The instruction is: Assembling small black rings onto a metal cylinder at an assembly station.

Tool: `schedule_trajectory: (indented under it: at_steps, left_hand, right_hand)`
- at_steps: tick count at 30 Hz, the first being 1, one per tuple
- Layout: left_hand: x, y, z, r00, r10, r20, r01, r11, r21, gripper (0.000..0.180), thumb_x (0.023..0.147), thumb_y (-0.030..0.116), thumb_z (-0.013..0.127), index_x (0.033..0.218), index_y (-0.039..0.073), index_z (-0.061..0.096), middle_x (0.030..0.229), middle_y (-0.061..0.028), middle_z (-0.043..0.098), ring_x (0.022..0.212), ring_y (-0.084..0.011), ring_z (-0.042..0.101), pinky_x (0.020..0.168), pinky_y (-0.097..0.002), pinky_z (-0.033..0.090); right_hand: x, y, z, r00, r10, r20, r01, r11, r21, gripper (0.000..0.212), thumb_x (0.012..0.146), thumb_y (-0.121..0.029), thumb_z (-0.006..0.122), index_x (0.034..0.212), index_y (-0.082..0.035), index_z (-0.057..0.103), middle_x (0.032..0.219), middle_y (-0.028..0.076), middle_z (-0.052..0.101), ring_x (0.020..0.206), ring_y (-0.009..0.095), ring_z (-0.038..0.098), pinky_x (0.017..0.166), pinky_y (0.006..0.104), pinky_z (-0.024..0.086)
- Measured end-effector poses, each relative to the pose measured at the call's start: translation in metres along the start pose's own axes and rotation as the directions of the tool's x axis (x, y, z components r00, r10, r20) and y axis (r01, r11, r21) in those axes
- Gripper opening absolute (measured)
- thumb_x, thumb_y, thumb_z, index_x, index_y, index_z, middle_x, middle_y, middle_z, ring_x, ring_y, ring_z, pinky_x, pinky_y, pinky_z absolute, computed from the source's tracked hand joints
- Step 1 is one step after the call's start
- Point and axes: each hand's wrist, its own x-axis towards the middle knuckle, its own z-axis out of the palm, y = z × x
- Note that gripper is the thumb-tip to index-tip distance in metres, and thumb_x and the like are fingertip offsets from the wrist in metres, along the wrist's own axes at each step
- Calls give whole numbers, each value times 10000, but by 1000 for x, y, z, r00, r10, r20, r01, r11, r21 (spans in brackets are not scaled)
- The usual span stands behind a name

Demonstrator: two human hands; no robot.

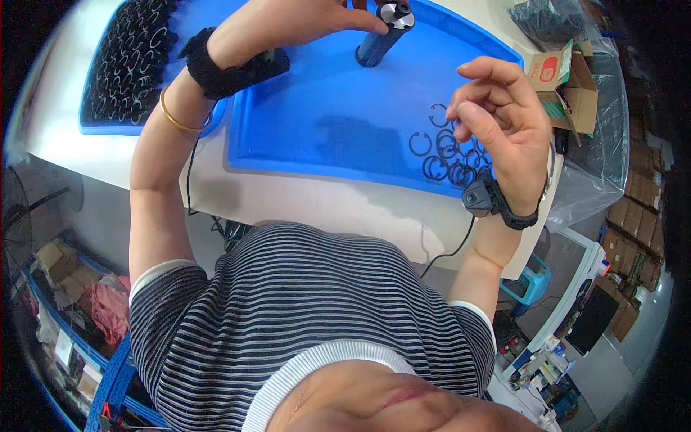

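Observation:
At the top edge my left hand (309, 16) has its thumb against a dark cylinder (376, 45) with a silver top, standing slightly tilted in a blue tray (317, 144). Its other fingers are partly cut off by the picture edge, around the cylinder's upper end. My right hand (507, 111) hovers over the tray's right side, fingers loosely curled and apart, with nothing visible in them. Below it lies a loose pile of black C-shaped retaining rings (461, 173). Both wrists wear black straps; the right strap carries a small camera (477, 197).
A second blue tray (86, 124) at the left holds many retaining rings in rows. An opened cardboard box (576, 90) and clear plastic sheeting (594, 165) sit at the right. Thin black cables hang over the front edge of the white table (288, 198).

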Motion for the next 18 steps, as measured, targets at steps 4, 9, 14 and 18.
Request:
schedule_trajectory:
  at_steps: [4, 9, 14, 18]
  left_hand:
    - [-1, -5, 1, 999, -7, 37, 6, 1000, 26, 396, 817, 73, 788, 1186, 20, 657, 1065, -152, 686, 921, -255, 667, 816, -352, 542]
    - [-3, -8, 3, 999, 28, 24, -29, 998, 49, 494, 811, 124, 810, 1254, 24, 615, 1093, -160, 682, 959, -273, 666, 839, -364, 546]
    - [-5, 1, -1, 998, 7, 64, -11, 997, 74, 520, 806, 148, 823, 1266, 26, 612, 1111, -149, 679, 979, -269, 658, 841, -366, 542]
    - [-24, 11, -11, 994, -114, 1, 113, 993, 12, 476, 842, 176, 806, 1256, 23, 626, 1123, -109, 675, 1004, -213, 635, 828, -311, 525]
  right_hand:
    - [1, 1, 0, 1000, 0, 7, 0, 1000, -4, 329, 927, -99, 714, 1224, -11, 600, 895, 51, 682, 766, 78, 624, 660, 212, 501]
    - [2, 2, -2, 1000, -15, 14, 15, 1000, -2, 333, 926, -97, 715, 1226, -11, 599, 898, 52, 684, 767, 80, 627, 660, 211, 503]
    - [3, 3, -10, 1000, -20, 0, 20, 1000, -17, 328, 931, -85, 703, 1233, -14, 599, 900, 53, 688, 776, 82, 631, 664, 208, 504]
    - [6, 0, -31, 991, -89, -104, 72, 986, -152, 328, 946, -74, 672, 1252, 13, 597, 954, 90, 686, 736, 88, 604, 657, 225, 477]
